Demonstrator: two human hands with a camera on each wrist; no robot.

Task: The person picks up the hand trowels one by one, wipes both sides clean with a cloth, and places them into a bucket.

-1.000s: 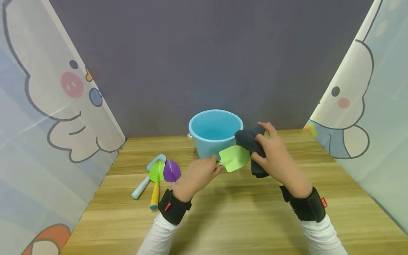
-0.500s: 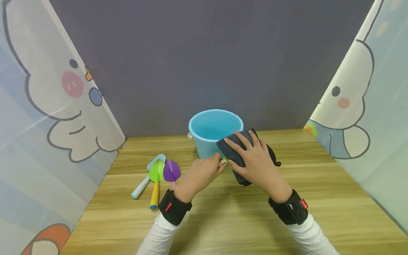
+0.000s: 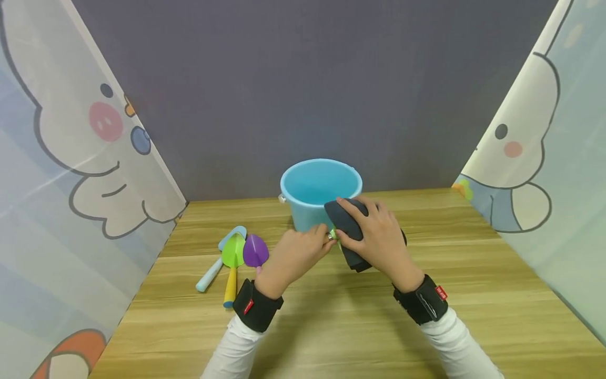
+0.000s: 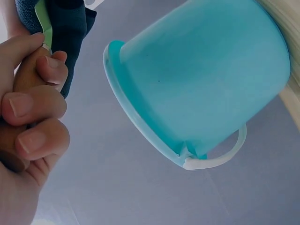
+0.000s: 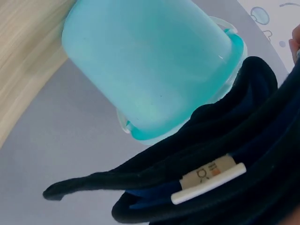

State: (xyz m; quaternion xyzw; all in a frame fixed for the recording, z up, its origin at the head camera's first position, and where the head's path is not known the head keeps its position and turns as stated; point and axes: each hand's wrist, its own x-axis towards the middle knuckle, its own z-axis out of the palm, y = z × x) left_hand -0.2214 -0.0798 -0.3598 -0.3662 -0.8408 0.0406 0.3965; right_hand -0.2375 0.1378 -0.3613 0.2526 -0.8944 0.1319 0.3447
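My left hand point(image 3: 295, 258) grips the wooden handle of a small toy shovel point(image 4: 30, 77). Only a sliver of its light green blade shows; the dark cloth hides the rest. With fingers spread and bent over it, my right hand point(image 3: 379, 242) presses this folded navy cloth point(image 3: 351, 258) against the blade. In the right wrist view the cloth point(image 5: 159, 164) hangs in loose folds, showing a beige label and a white strip. Just behind both hands stands a light blue bucket point(image 3: 307, 211), upright, its near right side partly covered by the cloth.
Left of my left hand, three toy shovels lie close together: one light blue point(image 3: 208, 275), one with a green blade point(image 3: 233, 252) and yellow handle, one purple point(image 3: 255, 250). A grey panel point(image 3: 322, 84) rises behind the wooden table point(image 3: 341, 337), with cartoon-printed sheets at both sides.
My right hand has brought the cloth leftward over the green blade, which was plainly visible a second ago. Its fingers now bend more round the cloth. The left hand has stayed nearly in place.
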